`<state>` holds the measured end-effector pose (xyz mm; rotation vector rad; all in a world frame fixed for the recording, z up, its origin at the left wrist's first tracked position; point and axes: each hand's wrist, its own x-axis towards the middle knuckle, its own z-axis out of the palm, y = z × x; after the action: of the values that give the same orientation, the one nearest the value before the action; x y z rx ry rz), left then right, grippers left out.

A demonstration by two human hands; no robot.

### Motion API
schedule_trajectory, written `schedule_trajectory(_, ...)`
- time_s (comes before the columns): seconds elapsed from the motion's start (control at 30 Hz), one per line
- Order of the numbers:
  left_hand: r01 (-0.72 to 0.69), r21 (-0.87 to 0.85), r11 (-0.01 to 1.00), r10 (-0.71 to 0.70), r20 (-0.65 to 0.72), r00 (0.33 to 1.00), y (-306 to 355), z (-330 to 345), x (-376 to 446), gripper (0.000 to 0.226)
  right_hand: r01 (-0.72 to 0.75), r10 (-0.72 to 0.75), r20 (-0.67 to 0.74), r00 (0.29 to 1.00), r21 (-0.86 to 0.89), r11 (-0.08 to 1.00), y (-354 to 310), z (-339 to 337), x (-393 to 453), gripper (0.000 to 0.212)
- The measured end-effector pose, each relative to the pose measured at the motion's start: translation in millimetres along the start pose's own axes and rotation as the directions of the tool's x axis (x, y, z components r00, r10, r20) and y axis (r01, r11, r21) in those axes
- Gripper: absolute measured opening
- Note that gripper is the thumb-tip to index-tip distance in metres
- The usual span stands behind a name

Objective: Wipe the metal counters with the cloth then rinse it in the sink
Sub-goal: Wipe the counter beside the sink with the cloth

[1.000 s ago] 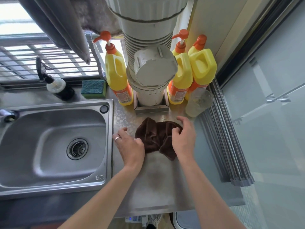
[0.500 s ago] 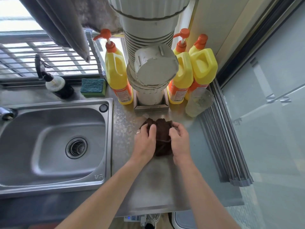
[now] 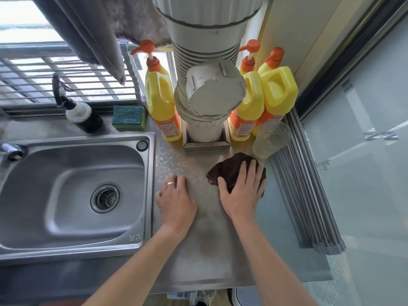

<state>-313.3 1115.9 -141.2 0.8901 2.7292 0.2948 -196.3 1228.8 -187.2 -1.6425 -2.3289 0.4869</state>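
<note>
A dark brown cloth (image 3: 229, 167) lies bunched on the metal counter (image 3: 212, 246) to the right of the sink (image 3: 72, 195). My right hand (image 3: 241, 191) presses flat on the cloth, fingers spread over it. Resting palm down on the bare counter beside the sink's right rim is my left hand (image 3: 174, 199), a ring on one finger, holding nothing. The sink basin is bare, with a round drain strainer (image 3: 104, 198) in the middle.
Three yellow detergent bottles (image 3: 162, 100) (image 3: 249, 109) (image 3: 278, 93) flank a big white pipe (image 3: 209, 93) at the back. A clear plastic cup (image 3: 271, 138) stands just behind the cloth. A green sponge (image 3: 128, 118) and a dark pump bottle (image 3: 81, 113) sit behind the sink. A folded grey rack (image 3: 309, 206) lines the right edge.
Both hands were folding the cloth together. My left hand has let go and moved left onto the counter; my right hand has slid the cloth right, toward the cup.
</note>
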Motion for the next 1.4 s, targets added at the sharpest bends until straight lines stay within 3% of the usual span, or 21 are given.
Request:
schedule_trajectory(0.13,-0.117,0.062,0.991,0.12,-0.053,0.991,-19,2,3,0.038,0.002,-0.003,-0.01,1.0,-0.06,0.998,-26,8,11,0.081)
schedule_trajectory(0.33,-0.151,0.068,0.986,0.154,-0.03,0.988,-26,2,4,0.049,0.25,-0.247,0.046,0.968,-0.094,0.964,-63,20,-3,0.051)
schedule_trajectory(0.47,-0.153,0.048,0.987,0.154,-0.008,0.988,-26,-3,2,0.051,0.45,-0.441,0.09,0.893,-0.174,0.876,-64,12,-5,0.042)
schedule_trajectory(0.57,-0.157,0.054,0.986,0.156,0.023,0.987,-26,-3,3,0.052,0.507,-0.513,0.027,0.858,-0.211,0.836,-45,12,11,0.043)
schedule_trajectory(0.77,-0.169,0.061,0.984,0.169,0.015,0.986,-25,3,1,0.049,0.382,-0.381,0.03,0.924,-0.031,0.924,5,4,28,0.051)
schedule_trajectory(1.0,-0.203,0.056,0.978,0.203,-0.01,0.979,-31,8,-2,0.051,0.168,-0.171,-0.011,0.985,-0.148,0.975,61,-22,9,0.062)
schedule_trajectory(1.17,-0.175,0.031,0.984,0.175,0.01,0.985,-33,13,-9,0.06,-0.055,0.048,-0.06,0.997,-0.126,0.99,46,-22,-13,0.061)
schedule_trajectory(1.3,-0.18,0.019,0.984,0.179,0.017,0.984,-30,12,-9,0.061,0.11,-0.112,-0.016,0.994,-0.098,0.989,26,-11,-52,0.064)
schedule_trajectory(1.4,-0.195,0.037,0.98,0.194,0.02,0.981,-33,12,-8,0.063,0.321,-0.32,0.037,0.947,-0.029,0.947,11,-1,-88,0.068)
